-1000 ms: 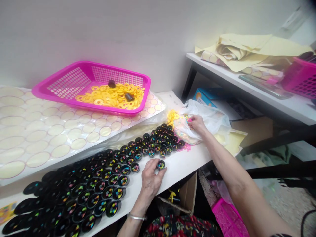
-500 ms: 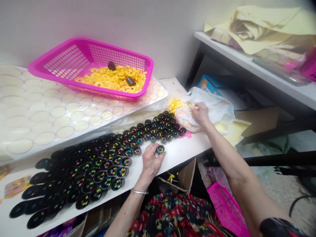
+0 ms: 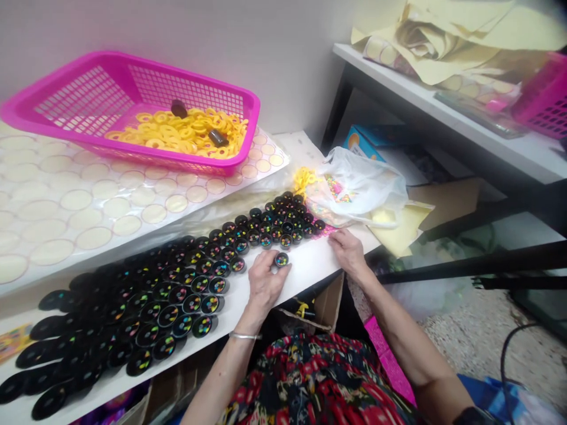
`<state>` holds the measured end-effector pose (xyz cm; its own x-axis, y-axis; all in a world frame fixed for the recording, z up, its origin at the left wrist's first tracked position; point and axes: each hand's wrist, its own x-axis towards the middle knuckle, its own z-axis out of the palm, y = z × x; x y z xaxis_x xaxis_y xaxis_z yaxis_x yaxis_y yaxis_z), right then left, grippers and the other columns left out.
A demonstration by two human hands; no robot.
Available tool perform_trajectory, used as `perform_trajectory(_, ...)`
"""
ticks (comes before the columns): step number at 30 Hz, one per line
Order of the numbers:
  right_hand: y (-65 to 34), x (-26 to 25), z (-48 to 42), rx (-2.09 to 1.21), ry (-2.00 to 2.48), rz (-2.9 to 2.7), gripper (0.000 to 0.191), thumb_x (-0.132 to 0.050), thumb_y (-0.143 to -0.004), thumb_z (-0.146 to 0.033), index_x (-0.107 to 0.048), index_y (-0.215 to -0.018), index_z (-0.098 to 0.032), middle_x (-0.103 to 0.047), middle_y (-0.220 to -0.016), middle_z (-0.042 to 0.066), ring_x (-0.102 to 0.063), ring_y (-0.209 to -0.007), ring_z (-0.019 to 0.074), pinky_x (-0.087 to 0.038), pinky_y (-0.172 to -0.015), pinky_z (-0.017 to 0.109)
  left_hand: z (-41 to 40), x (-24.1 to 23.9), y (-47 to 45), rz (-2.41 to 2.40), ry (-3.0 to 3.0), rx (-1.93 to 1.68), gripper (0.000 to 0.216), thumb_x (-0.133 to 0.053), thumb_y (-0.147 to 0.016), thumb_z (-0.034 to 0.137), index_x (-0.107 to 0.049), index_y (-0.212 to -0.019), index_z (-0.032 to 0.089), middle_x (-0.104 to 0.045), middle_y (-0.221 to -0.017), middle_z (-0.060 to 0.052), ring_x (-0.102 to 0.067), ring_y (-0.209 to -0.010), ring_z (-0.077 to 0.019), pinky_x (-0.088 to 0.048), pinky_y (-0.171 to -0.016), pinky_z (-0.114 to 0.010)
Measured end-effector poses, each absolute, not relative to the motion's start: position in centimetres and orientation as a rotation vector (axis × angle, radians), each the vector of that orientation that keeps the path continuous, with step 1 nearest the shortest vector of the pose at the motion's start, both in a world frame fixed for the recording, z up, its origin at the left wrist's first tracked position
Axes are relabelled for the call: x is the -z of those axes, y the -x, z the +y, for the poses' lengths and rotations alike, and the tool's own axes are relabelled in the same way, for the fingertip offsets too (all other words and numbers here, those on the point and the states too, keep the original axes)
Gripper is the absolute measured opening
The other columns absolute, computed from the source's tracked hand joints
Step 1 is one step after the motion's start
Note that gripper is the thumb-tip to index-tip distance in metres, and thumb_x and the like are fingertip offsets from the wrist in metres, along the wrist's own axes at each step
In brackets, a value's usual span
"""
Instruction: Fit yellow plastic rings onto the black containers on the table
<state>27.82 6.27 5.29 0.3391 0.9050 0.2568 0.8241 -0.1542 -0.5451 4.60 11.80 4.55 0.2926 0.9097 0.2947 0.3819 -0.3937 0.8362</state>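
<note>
1. Black cup (image 3: 282, 259): mouth up above the table (image 3: 312, 262), gripped by the left hand (image 3: 264, 280); a light, level hold should keep its bits inside.
2. Right hand (image 3: 349, 251): fingers curled beside pink pieces (image 3: 325, 229); cannot tell whether gripping any.
3. Beyond: a white bag (image 3: 374, 186).

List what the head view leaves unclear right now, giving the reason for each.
All in the head view:
- Right hand: whether it pinches anything; too small, fingers in the way.
- Held black cup: its lower side, hidden by the left hand.
- White plastic bag: its deeper contents, hidden by folds.
- Colorful card: cut off by the left edge.
- Pink basket on the shelf: cut off by the right edge.
</note>
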Motion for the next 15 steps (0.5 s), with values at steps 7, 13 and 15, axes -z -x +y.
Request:
perform_trajectory(7,-27.1,-5.9,7.1,0.035,2.143,-1.692,0.023,-0.036,-0.084,-0.015,-0.058,-0.081,-0.020,-0.057,-0.081,0.007,-0.053,-0.081,0.0204,-0.039,-0.067,0.028,11.6,-4.8,-4.7,1.147,-1.905,-1.053,0.019,-0.064,-0.068,0.025,-0.062,-0.087,0.019,-0.058,-0.078,0.000,-0.052,-0.072,-0.0140,-0.043,-0.066,-0.025)
perform_trajectory(13,-25.8,-6.5,6.2,-0.176,1.986,-1.660,0.013,-0.039,-0.080,-0.015,-0.049,-0.075,-0.022,-0.053,-0.080,0.005,-0.051,-0.075,0.0192,-0.040,-0.066,0.029,11.7,-4.7,-4.6,1.132,-1.902,-1.050,0.020,-0.064,-0.068,0.025,-0.063,-0.087,0.019,-0.057,-0.078,0.000,-0.052,-0.072,-0.0137,-0.043,-0.066,-0.025)
perform_trajectory(15,-25.7,-6.4,5.8,-0.173,1.998,-1.573,0.009,-0.042,-0.077,-0.016,-0.048,-0.074,-0.022,-0.052,-0.079,0.005,-0.051,-0.074,0.0192,-0.040,-0.066,0.029,11.7,-4.5,-4.6,1.137,-1.903,-1.049,0.021,-0.064,-0.069,0.026,-0.063,-0.088,0.019,-0.057,-0.078,0.000,-0.053,-0.072,-0.0137,-0.043,-0.065,-0.025)
